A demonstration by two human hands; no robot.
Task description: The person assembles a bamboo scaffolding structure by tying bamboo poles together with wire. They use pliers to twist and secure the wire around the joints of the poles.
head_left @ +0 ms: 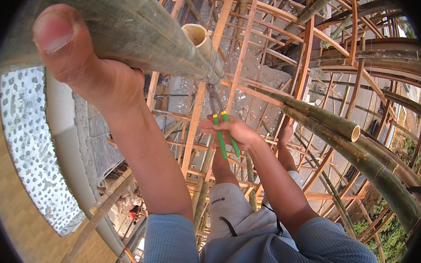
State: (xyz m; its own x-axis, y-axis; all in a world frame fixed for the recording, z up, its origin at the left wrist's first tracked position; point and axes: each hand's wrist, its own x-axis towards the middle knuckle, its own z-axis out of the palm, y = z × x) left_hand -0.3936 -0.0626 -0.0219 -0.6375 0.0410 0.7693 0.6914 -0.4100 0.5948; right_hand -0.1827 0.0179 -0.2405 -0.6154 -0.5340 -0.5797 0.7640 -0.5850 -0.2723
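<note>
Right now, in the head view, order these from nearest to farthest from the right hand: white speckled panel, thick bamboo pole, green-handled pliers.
1. Green-handled pliers: in the right hand itself.
2. Thick bamboo pole: ahead and to the left, past the hand, near the pliers' tips.
3. White speckled panel: well off toward the view's left edge.

The bamboo pole (137, 37) looks smooth, the pliers (224, 115) metal with plastic grips (220, 136).
</note>
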